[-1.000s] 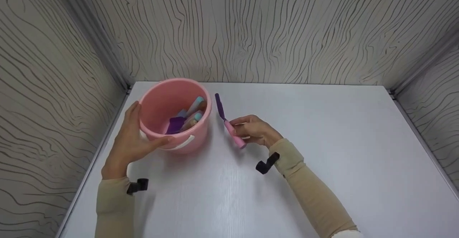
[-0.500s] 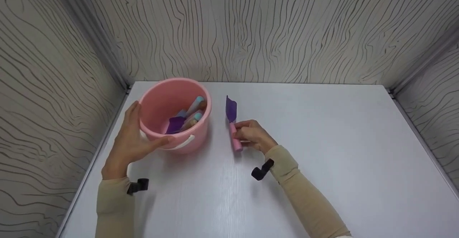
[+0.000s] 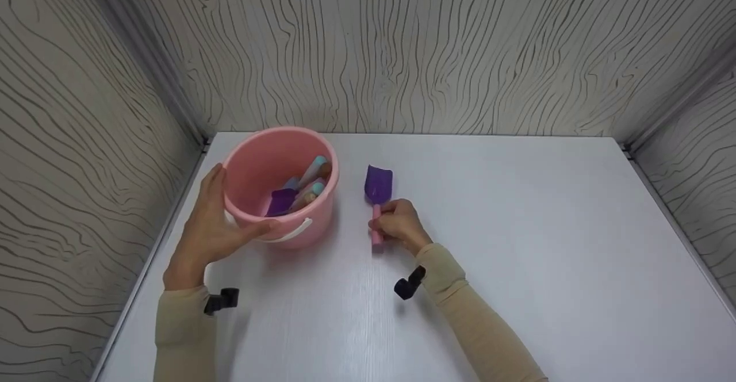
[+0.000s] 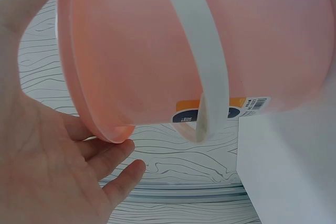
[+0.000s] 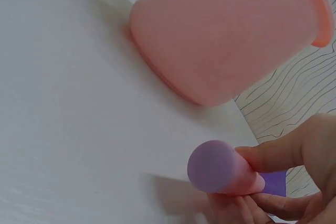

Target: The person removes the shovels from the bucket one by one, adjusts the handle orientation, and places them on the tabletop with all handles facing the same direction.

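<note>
In the head view a pink bucket (image 3: pixel 280 169) stands upright at the back left of the table. My left hand (image 3: pixel 207 226) holds its near-left rim, thumb along the front and fingers at the left side. In the left wrist view the ring and little fingers are spread off the rim. My right hand (image 3: pixel 399 225) pinches the pink handle of a toy shovel (image 3: pixel 378 185), right of the bucket. Its purple blade points away, broad face upward. The right wrist view shows the handle's round end (image 5: pixel 211 166) raised over the table, its shadow beside it.
Inside the bucket lie a purple piece (image 3: pixel 282 201) and several light tubes with turquoise ends (image 3: pixel 317 188), partly hidden. A white bail handle (image 3: pixel 293 232) hangs on its front. Wood-patterned walls (image 3: pixel 402 54) border the white table (image 3: pixel 517 244) at the back and sides.
The shovel has turned from edge-on to broad face up, its blade swinging right and toward me. My right hand has come slightly nearer. The left hand and bucket stay put.
</note>
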Available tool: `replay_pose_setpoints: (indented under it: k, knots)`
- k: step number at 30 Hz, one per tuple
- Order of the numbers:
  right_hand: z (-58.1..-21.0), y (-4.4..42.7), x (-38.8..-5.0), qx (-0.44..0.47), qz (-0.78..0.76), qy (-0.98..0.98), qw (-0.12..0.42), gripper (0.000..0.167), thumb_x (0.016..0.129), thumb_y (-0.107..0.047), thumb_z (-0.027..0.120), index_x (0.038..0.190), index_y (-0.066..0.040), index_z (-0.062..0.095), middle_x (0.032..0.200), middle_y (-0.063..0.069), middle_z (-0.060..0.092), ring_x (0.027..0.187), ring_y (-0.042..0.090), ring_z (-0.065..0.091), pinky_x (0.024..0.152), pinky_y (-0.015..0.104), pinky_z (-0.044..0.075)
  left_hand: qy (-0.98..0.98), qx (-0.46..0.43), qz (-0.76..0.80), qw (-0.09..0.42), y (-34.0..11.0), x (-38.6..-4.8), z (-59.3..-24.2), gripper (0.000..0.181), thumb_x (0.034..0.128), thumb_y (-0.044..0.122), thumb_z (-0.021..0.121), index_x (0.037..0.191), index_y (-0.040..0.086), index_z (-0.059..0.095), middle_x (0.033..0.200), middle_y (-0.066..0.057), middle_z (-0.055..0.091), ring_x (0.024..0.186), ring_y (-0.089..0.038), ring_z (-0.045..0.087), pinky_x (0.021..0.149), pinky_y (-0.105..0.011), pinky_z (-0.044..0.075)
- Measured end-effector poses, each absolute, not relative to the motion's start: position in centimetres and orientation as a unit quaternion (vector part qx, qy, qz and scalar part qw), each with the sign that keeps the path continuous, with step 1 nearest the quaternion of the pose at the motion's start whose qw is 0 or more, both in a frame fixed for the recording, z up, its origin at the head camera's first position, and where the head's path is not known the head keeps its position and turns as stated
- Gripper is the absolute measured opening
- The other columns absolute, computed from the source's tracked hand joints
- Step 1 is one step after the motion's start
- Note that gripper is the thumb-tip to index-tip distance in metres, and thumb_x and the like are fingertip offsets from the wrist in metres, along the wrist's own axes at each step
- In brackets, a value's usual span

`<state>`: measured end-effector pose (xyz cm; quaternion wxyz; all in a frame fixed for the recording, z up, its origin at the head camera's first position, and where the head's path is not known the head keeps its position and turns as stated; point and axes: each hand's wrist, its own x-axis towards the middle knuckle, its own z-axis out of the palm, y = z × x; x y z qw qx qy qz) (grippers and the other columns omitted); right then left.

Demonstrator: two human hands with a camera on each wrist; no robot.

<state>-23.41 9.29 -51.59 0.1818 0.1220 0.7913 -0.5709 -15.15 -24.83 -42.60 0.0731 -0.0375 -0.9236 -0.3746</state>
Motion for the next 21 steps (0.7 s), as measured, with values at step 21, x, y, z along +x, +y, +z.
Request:
replay_pose_setpoints:
  k: [21]
  knots:
    - [-51.3,7.8,-24.2,0.088,-0.462,0.861,0.193,0.039,0.085,-0.013,0.085,0.115,0.002,0.065,0.097,0.013,0.072,0.081,0.020,0.070,0.070,0.027,0.059,-0.921,-0.042,-0.378,0.088,-24.8,-15.3,-42.8,0.134,0.0706,0.058,0.097,0.172,0.019,0.018,0.177,-0.014,0.017,0.156,-0.044,0.033,0.118,-0.078,0.033]
